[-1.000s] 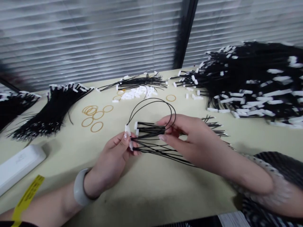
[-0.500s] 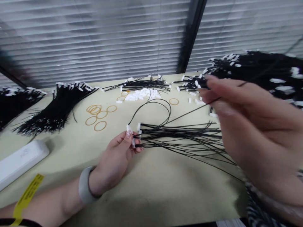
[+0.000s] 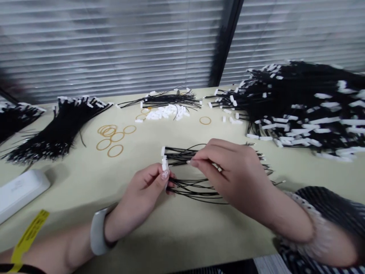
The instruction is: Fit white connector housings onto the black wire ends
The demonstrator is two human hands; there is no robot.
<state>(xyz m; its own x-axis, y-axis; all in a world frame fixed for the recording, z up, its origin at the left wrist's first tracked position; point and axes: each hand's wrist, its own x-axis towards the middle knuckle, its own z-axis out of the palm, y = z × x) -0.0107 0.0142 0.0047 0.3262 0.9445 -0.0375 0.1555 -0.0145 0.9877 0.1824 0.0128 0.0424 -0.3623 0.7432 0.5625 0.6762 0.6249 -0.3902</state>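
Observation:
My left hand pinches white plastic connectors at the end of a bundle of thin black wires. A second white connector stands just above them. My right hand is over the bundle, its thumb and fingers closed on the black wires near the connector end. Part of the bundle is hidden under that hand. The loose wire ends fan out to the right, past my fingers. A pale bangle circles my left wrist.
A large heap of black wires with white connectors lies at the right of the cream table. Wire bundles lie at the left, with tan rubber bands, loose white connectors, and a white plastic case.
My right hand has come down from the upper right onto the bundle and closed on its wires. The long wire loop no longer rises above the bundle. The bundle's wires are drawn closer together.

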